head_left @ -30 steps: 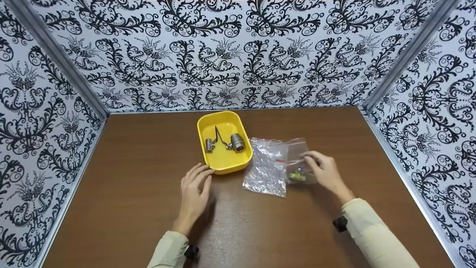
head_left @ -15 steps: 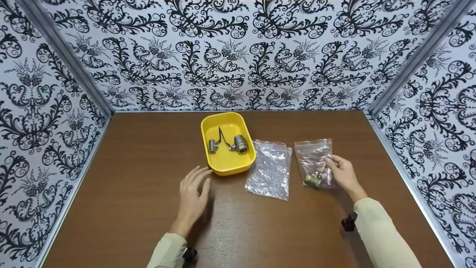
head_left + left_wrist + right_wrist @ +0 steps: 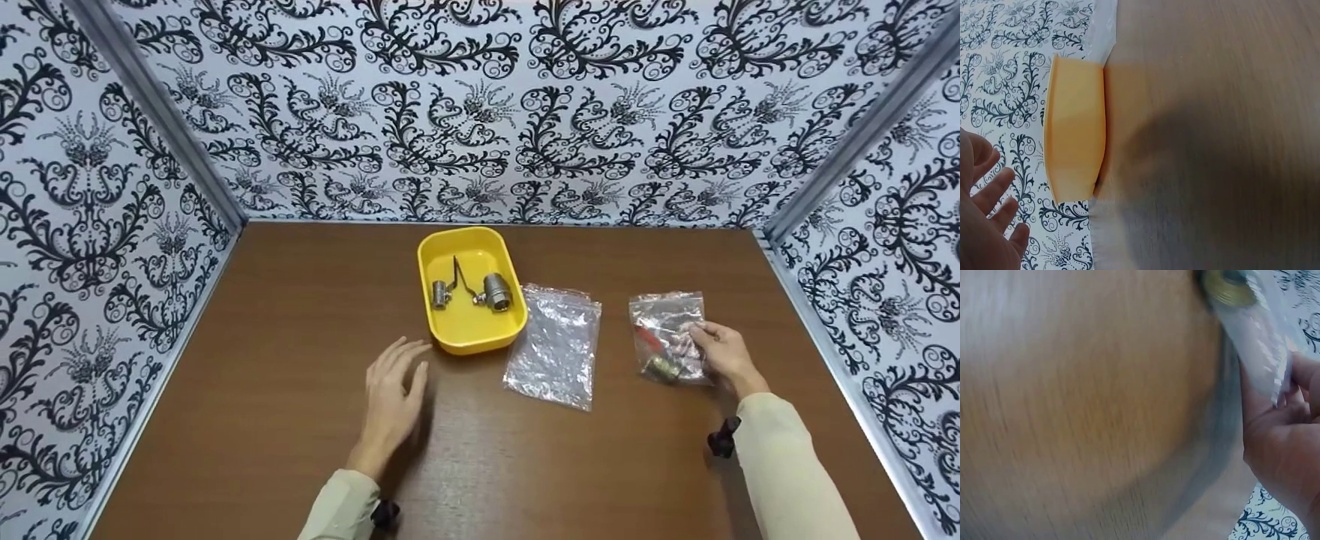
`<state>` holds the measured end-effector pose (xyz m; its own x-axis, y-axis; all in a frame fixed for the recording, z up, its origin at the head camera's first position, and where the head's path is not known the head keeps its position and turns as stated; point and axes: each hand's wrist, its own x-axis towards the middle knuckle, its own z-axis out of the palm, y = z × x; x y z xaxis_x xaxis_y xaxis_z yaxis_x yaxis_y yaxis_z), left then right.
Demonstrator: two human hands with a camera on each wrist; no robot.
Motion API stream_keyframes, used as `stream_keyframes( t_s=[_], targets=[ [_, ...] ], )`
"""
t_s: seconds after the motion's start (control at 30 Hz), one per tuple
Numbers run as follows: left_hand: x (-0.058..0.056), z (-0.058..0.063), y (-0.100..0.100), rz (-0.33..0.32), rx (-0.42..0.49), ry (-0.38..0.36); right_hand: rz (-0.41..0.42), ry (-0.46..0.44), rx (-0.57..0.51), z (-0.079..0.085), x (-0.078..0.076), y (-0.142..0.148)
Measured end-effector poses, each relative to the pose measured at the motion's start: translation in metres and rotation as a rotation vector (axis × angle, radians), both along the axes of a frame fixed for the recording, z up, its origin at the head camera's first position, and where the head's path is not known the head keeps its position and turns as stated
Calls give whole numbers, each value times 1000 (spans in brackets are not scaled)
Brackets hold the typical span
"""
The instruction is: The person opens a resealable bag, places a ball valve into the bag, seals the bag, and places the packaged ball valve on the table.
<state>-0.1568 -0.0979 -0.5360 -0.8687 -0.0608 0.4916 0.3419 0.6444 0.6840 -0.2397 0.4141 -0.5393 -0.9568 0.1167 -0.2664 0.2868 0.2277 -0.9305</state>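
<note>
A clear zip bag (image 3: 666,330) with a brass fitting (image 3: 663,367) inside lies on the brown table (image 3: 300,315) at the right. My right hand (image 3: 709,341) pinches the bag's right edge. The right wrist view shows the same bag (image 3: 1258,349), the fitting (image 3: 1227,281) and my fingers (image 3: 1286,433) on the plastic. My left hand (image 3: 401,364) hovers open with straight fingers just short of the near left corner of a yellow tray (image 3: 480,343). In the left wrist view, the tray's wall (image 3: 1075,135) is beyond my open fingers (image 3: 994,197).
Two metal valves (image 3: 472,289) with black handles lie in the tray. An empty clear bag (image 3: 556,346) lies flat between the tray and the held bag. Patterned walls (image 3: 480,112) close in the table at the back and both sides.
My right hand has dragged the bag with the brass fitting to the right, off the empty bag. My left hand has come off the tray's corner and drawn back slightly.
</note>
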Motion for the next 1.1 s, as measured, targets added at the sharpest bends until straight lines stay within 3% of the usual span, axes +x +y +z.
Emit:
stream_keyframes(
  t_s=[0.1, 0.23, 0.57, 0.73, 0.97, 1.1],
  targets=[
    [1, -3, 0, 0, -10, -16, -30, 16, 122, -3, -3, 0],
    [0, -3, 1, -4, -25, -18, -70, -14, 205, -1, -6, 0],
    [0, -3, -1, 7, -48, -16, -198, -103, 261, -2, -14, 3],
    [1, -3, -3, 8, -49, -19, -245, -127, 417, -2, -13, -4],
    [1, 0, -4, 1, -53, -12, -196, -172, 631, 15, -10, -15],
    [-1, 2, -5, -5, -59, -11, -185, -112, 838, 24, -14, -24]
  ],
)
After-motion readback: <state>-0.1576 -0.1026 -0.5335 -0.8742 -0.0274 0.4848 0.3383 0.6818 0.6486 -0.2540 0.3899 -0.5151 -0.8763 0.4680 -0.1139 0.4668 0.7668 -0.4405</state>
